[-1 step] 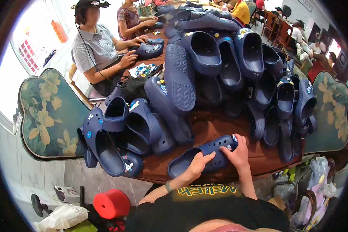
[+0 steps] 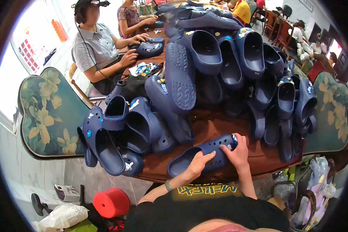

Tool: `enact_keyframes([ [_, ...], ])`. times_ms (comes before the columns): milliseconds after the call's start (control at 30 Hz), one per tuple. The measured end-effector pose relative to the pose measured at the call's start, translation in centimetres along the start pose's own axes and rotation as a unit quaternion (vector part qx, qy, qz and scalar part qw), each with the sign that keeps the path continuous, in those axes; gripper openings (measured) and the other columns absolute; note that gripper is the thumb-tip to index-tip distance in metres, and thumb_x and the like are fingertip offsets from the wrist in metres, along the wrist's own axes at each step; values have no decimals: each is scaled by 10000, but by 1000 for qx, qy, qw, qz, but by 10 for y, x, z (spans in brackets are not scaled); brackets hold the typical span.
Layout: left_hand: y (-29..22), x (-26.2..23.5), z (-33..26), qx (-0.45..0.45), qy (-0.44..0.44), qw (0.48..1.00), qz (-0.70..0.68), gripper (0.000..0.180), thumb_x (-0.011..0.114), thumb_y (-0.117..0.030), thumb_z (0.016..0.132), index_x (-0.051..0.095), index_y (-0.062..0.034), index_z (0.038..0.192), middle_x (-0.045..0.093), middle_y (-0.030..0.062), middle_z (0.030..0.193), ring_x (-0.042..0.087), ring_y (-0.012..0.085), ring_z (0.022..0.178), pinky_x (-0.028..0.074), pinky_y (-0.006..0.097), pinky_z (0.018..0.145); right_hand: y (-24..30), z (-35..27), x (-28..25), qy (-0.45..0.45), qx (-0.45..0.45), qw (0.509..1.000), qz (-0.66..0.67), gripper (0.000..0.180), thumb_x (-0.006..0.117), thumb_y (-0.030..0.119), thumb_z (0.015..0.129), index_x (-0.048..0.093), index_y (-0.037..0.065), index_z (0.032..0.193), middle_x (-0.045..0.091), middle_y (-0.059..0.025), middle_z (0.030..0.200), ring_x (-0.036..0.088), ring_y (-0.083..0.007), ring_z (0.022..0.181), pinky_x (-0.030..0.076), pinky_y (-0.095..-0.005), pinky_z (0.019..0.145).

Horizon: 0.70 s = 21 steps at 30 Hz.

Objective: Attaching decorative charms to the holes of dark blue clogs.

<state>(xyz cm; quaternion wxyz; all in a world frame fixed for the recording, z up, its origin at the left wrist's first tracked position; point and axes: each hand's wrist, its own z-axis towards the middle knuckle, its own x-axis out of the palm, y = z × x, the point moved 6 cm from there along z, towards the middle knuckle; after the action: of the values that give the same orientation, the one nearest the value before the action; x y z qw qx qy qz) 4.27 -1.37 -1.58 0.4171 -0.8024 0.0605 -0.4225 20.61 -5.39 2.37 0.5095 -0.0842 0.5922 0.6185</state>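
Far left: flower-patterned panel. Upper left: co-worker in a grey shirt, both hands at another clog. Left of centre: cluster of navy clogs, some with charms, at the front edge of the brown-covered desk; red stool below. Lower centre: my navy clog, lying sideways near the desk's front edge, opening to the left, toe to the right. My left hand grips its near side, thumb on top; fingers underneath mostly hidden. My right hand grips the toe end, thumb on the upper, next to small charms. Upper centre: big clog pile. Right: more clogs, second flower-patterned panel. Lower right: clear plastic bags.
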Motion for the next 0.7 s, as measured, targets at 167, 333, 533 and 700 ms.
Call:
enact_keyframes([
  [167,3,-3,3,13,8,1000,15,336,603,-226,933,569,-14,1191,654,73,1079,635,162,945,499,322,864,-21,-4,8,4,16,997,-70,586,730,423,775,544,29,1166,535,-152,1019,572,-334,939,483,-418,790],
  [333,6,-4,4,5,6,1000,21,350,594,-235,943,553,-9,1206,645,73,1100,626,158,963,499,326,869,-29,-12,13,21,-1,988,-156,515,647,428,853,540,29,1159,545,-167,999,579,-352,936,487,-438,762],
  [533,3,-4,4,14,5,1000,10,344,573,-230,954,547,-12,1219,637,75,1123,624,159,976,494,323,882,-35,-8,8,30,-37,994,-98,574,700,421,803,532,48,1206,543,-157,1004,580,-340,955,487,-434,778],
  [700,5,-6,4,2,0,1000,28,353,565,-230,958,532,-12,1234,636,77,1131,625,160,985,496,324,882,-36,3,8,131,-47,986,87,746,810,327,664,513,115,1315,508,-130,1050,525,-290,1017,440,-382,895],
])
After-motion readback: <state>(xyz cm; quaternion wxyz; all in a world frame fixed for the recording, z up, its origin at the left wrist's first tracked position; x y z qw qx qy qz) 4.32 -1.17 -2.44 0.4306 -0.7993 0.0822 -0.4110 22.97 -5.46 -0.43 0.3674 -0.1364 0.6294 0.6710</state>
